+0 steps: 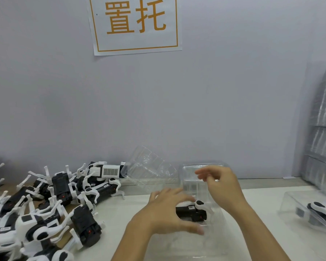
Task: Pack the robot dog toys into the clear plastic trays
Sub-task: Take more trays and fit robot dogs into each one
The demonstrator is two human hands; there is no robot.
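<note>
Fingers of left hand [167, 211] spread flat, covering half the black-and-white robot dog toy [193, 210] in clear tray [213, 240]. Right hand [221, 185] raised, loosely open, gripping nothing. Tray edges hard to trace.

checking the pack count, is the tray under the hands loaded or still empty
Loaded: one robot dog toy lies inside the clear tray, seen through its wall between the left hand and right hand.

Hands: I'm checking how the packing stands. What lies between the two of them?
In the head view, a robot dog toy sits in a clear tray between the left hand and the right hand.
</note>
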